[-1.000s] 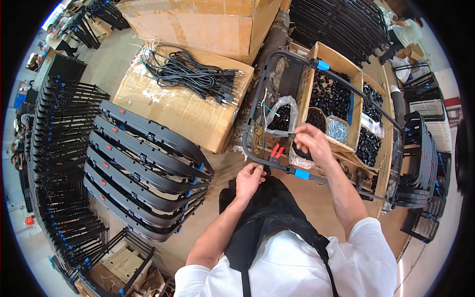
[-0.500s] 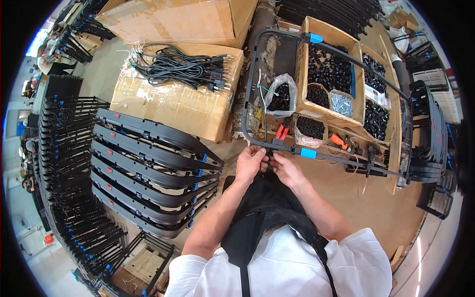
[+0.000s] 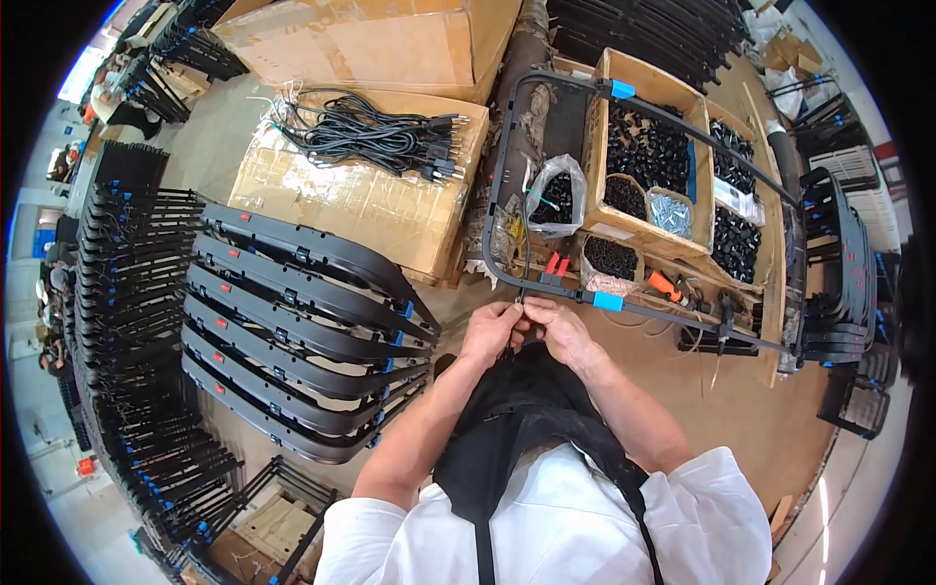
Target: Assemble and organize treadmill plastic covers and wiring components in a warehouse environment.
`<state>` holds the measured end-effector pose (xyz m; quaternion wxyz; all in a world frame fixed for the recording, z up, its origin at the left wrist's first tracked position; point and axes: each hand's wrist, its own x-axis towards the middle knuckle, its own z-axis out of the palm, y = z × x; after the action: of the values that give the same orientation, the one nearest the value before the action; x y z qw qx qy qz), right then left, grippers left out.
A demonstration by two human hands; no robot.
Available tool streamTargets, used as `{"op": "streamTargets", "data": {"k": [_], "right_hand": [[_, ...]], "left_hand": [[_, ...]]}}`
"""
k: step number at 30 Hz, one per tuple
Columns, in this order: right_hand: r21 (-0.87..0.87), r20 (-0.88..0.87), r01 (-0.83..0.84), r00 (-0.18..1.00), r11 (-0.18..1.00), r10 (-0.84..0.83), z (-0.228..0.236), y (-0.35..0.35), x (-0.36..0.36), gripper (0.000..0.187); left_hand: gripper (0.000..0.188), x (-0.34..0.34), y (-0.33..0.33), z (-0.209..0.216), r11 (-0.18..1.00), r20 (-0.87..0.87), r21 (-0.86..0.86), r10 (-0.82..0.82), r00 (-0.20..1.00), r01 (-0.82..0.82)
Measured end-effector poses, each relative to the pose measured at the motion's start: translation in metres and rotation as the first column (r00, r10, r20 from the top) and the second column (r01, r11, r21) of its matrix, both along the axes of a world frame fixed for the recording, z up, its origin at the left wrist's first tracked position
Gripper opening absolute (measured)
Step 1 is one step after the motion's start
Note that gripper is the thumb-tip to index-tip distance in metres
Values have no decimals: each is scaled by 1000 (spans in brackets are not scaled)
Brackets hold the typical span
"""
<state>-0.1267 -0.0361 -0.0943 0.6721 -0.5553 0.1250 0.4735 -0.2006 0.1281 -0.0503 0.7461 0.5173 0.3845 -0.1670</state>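
Just below the near rail of a black tubular frame (image 3: 502,127) with blue clips, my two hands meet fingertip to fingertip. My left hand (image 3: 491,331) is closed in a pinch, and my right hand (image 3: 564,331) pinches right beside it. A thin black cord (image 3: 527,249) runs down inside the frame's left end and over the rail to my fingers, which close on it; the end between them is mostly hidden. Close beyond the rail are red-handled pliers (image 3: 556,265) and a bag of small black parts (image 3: 611,257).
A wooden box (image 3: 597,175) of black fittings and screws stands under the frame. Coiled power cords (image 3: 375,132) lie on a cardboard box (image 3: 331,214) at the left. Several black curved panels (image 3: 292,336) are stacked nearer me. An orange-handled tool (image 3: 665,286) rests right of the bag.
The surroundings have shifted slightly in view. My hands stay together below the rail; the right fingers have curled closer over the left fingertips.
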Motion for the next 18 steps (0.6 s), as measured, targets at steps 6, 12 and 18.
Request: {"op": "streamTargets", "data": {"k": [6,12,18], "right_hand": [[-646,668,-277,246,712,702,110,26,23,29],[-930,351,-300,-546,214,761,108,78,49,22],[-928,372,-294,-739,227,562,108,83,62,18]], "left_hand": [[25,-33,-14,-37,969,240,190,107,965,-155],[25,-40,-13,-44,904,380,386,27,925,-185],[31,-46,-7,-42,927,344,345,24,939,-150]]}}
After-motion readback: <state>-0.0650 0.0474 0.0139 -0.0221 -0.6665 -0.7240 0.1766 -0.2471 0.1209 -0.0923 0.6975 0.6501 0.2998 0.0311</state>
